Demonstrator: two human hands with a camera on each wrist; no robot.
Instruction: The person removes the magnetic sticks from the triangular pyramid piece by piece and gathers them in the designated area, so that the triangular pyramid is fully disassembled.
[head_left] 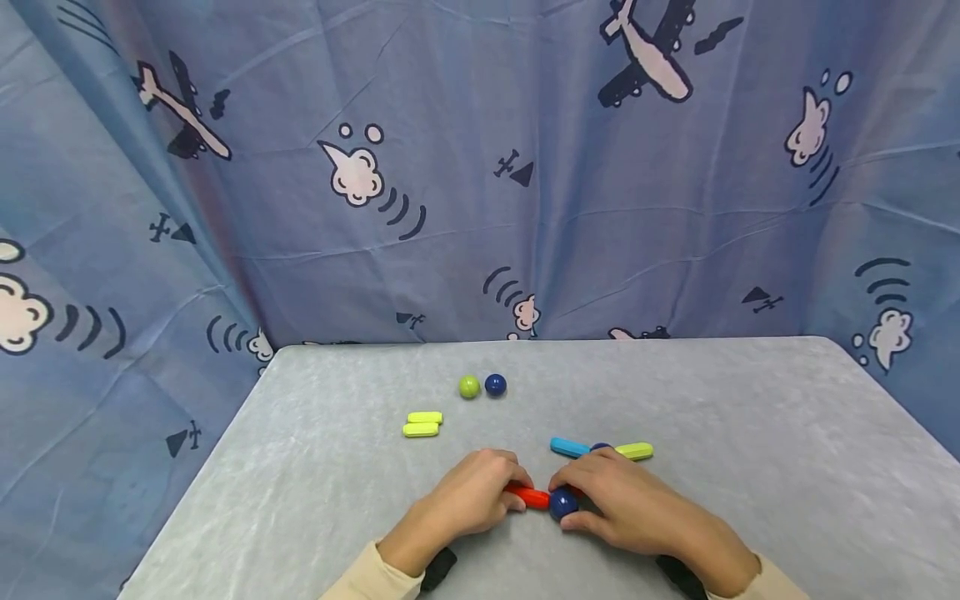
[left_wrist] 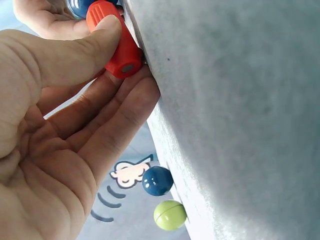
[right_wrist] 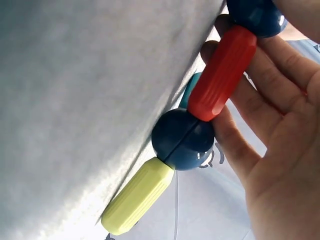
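My left hand (head_left: 480, 492) pinches a red rod (head_left: 531, 497) between thumb and fingers. Its near end, in the left wrist view, has a small grey disc. The other end meets a navy ball (head_left: 563, 503), which the thumb and fingers of my right hand (head_left: 626, 500) grip. From this ball, in the right wrist view, a second red rod (right_wrist: 222, 72) runs beneath the right hand to another navy ball (right_wrist: 182, 139). A yellow-green rod (head_left: 634, 451) and a blue rod (head_left: 570, 447) extend from that far ball. The right hand hides the second red rod in the head view.
Two yellow rods (head_left: 422, 430) lie side by side, left of centre on the grey-covered table (head_left: 750, 408). Farther back sit a lime-green ball (head_left: 468, 387) and a loose navy ball (head_left: 496, 385). Behind the table hangs a blue patterned curtain (head_left: 450, 167).
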